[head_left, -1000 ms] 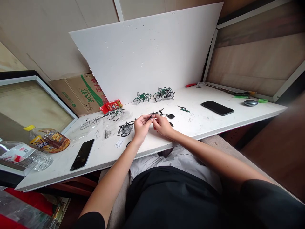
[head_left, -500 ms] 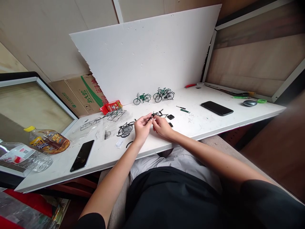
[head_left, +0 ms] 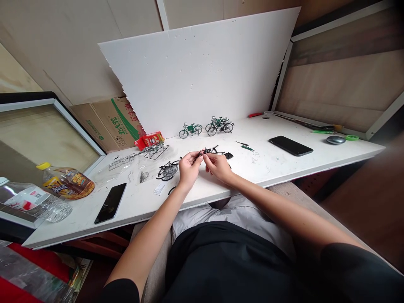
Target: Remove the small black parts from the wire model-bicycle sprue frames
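While both hands meet above the front edge of the desk point(head_left: 284, 168), the parts lie as follows.

Left hand: the left hand point(head_left: 187, 169) pinches one end of a small black wire part point(head_left: 202, 154) between thumb and fingertips, a narrow grip that steadies it.

Right hand: the right hand point(head_left: 217, 166) pinches the other end, so the part hangs between the two hands, just above the desk and clear of it.

Loose parts: a black unfinished bicycle point(head_left: 167, 170) lies flat just beside the left hand (within easy reach); wire frames point(head_left: 154, 150) lie further back toward the left.

Finished models: two green bicycles point(head_left: 208, 126) stand upright near the rear edge, against the white foam board point(head_left: 202, 67).

Set aside: one phone point(head_left: 111, 202) near the front left edge, another phone point(head_left: 290, 145) toward the right end, bottles point(head_left: 47, 193) past the left edge.
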The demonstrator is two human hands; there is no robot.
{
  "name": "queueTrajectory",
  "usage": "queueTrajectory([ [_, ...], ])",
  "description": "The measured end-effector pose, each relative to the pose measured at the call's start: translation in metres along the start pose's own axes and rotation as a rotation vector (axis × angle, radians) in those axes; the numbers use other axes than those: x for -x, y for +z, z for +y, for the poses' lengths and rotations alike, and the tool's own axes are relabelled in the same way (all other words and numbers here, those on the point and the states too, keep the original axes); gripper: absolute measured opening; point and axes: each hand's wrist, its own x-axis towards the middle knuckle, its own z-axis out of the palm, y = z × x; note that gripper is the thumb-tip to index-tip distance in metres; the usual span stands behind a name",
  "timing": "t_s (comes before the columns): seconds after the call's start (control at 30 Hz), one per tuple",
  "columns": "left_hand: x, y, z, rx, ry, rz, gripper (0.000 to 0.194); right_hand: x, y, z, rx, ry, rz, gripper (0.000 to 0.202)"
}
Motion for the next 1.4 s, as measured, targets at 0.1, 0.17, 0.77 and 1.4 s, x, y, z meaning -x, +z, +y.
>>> queueTrajectory([
  [0.1,0.000,0.000,-0.001,0.005,0.001,0.010,0.030,0.000,0.000,0.000,0.009,0.004,0.107,0.051],
  [0.17,0.000,0.000,-0.001,0.014,0.000,0.019,0.030,0.000,0.001,0.002,0.015,0.018,0.195,0.048],
  [0.77,-0.002,-0.004,0.001,-0.002,-0.009,-0.027,0.031,-0.002,0.002,0.007,-0.121,0.092,0.245,0.053],
  [1.4,0.004,0.000,0.004,-0.034,0.002,-0.055,0.029,-0.003,0.005,0.013,-0.014,0.035,0.241,0.033],
])
